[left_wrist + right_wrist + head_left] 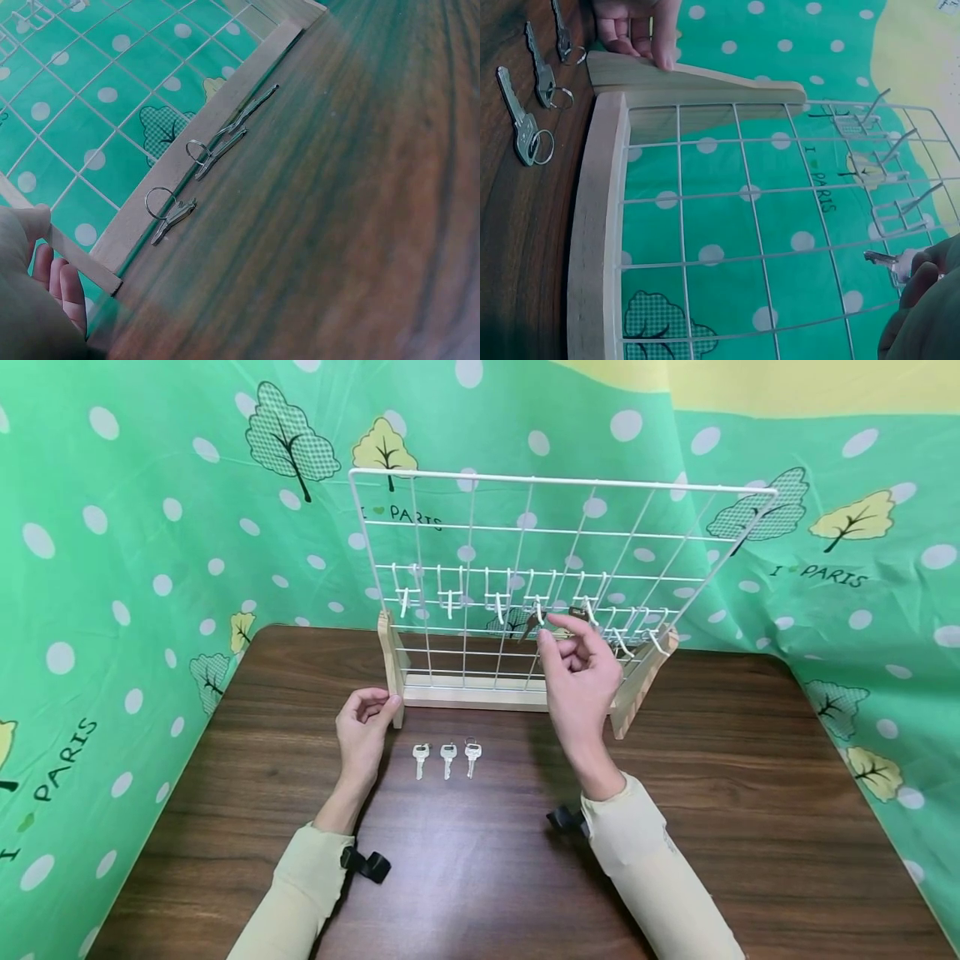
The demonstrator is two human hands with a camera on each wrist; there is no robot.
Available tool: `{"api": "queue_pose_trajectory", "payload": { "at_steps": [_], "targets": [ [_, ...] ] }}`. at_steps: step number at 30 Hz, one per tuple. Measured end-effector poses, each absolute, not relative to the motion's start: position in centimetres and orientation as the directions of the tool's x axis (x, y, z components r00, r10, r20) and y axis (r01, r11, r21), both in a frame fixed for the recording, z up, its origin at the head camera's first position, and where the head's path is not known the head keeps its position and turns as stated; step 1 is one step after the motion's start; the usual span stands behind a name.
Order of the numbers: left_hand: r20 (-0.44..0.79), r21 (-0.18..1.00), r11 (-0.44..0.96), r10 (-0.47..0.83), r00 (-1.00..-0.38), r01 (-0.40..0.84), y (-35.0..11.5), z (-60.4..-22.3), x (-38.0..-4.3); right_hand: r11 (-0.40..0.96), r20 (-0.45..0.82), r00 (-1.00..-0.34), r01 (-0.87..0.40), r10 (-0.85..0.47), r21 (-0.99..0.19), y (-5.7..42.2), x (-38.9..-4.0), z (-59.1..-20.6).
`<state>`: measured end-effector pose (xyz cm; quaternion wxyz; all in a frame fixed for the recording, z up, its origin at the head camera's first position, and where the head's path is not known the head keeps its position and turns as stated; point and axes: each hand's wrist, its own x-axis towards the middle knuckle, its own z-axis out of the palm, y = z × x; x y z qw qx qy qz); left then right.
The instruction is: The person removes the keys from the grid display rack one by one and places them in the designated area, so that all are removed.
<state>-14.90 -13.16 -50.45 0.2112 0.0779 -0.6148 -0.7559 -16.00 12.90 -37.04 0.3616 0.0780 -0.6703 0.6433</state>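
Observation:
My right hand (581, 672) pinches a key (528, 627) between thumb and index finger, right at the front of a white wire hook (537, 610) on the grid rack. In the right wrist view the key's blade (880, 258) sticks out past the curled fingers (922, 281), which hide part of its head. My left hand (362, 731) grips the wooden side leg (392, 660) of the rack, thumb on its front edge. Three silver keys (448, 760) with rings lie in a row on the table, just right of the left hand.
The white wire grid (472, 547) stands upright on a wooden base bar (472, 693). Several more hooks (450, 602) hang across it. A small dark piece (577, 612) shows behind the right fingers. Green printed cloth (172, 560) surrounds the brown table (465, 868).

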Motion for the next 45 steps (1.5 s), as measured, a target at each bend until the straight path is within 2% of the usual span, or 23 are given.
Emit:
{"api": "queue_pose_trajectory", "payload": {
  "at_steps": [13,29,45],
  "targets": [
    [0.149,0.959,-0.164,-0.408,-0.901,0.233,-13.2,-50.5,-14.9,0.139,0.588,-0.774,-0.572,0.235,-0.808,12.7,-16.9,-36.7],
    [0.149,0.961,-0.156,-0.408,-0.901,0.229,-13.1,-50.6,-14.8,0.165,0.564,-0.789,-0.540,0.242,-0.825,12.3,-17.2,-36.5],
    [0.155,0.959,-0.156,-0.409,-0.899,0.236,-13.2,-50.7,-14.8,0.095,0.541,-0.808,-0.534,0.235,-0.840,12.1,-17.2,-36.3]
  ]
}}
